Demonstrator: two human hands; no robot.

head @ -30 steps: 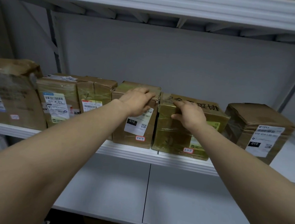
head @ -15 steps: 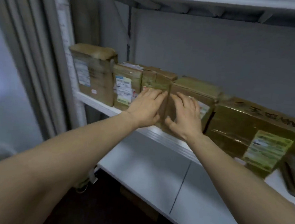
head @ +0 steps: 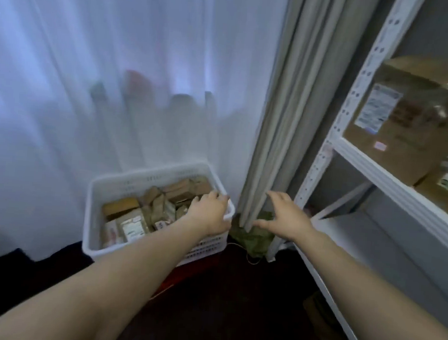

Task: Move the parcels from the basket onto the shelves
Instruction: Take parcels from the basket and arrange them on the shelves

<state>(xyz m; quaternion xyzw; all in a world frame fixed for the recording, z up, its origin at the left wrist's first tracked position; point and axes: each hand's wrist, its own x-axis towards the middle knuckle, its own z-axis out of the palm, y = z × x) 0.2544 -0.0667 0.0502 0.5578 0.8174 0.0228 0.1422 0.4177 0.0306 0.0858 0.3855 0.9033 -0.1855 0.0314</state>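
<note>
Where the white basket [head: 147,178] stands on the dark floor against the sheer curtain [head: 119,54], it is heaped with brown parcels [head: 130,217], several bearing white labels. The left hand [head: 210,211] lies over the basket's right corner, fingers dipping toward the parcels; whether they grip one I cannot tell. The right hand [head: 286,219] hovers just right of the basket, fingers spread wide, holding nothing. Farther right of the basket stand white shelves [head: 393,180], with a labelled brown box [head: 407,136] on the upper board.
</note>
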